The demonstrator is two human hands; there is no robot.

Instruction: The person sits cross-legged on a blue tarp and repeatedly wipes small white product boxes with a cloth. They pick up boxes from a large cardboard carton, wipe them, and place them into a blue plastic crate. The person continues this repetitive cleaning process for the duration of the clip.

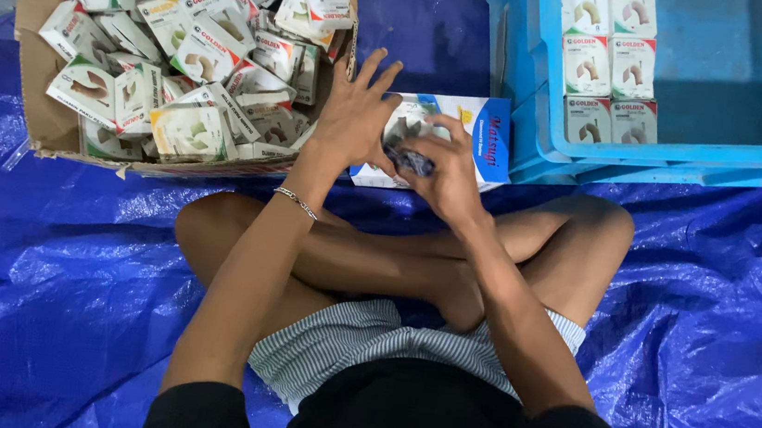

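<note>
I sit cross-legged on a blue tarpaulin (39, 283). My left hand (353, 114) reaches forward with fingers spread, resting on the near right corner of a cardboard box (28, 106) and touching a white and blue carton (486, 136) that lies between the boxes. My right hand (446, 169) is curled around a small dark shiny object (409, 161) just in front of that carton. What the object is cannot be told.
The cardboard box at the upper left is heaped with several small white packets (201, 48). A blue plastic crate (685, 155) at the upper right holds the same packets stood in neat rows (609, 68). My bare knees lie below the hands.
</note>
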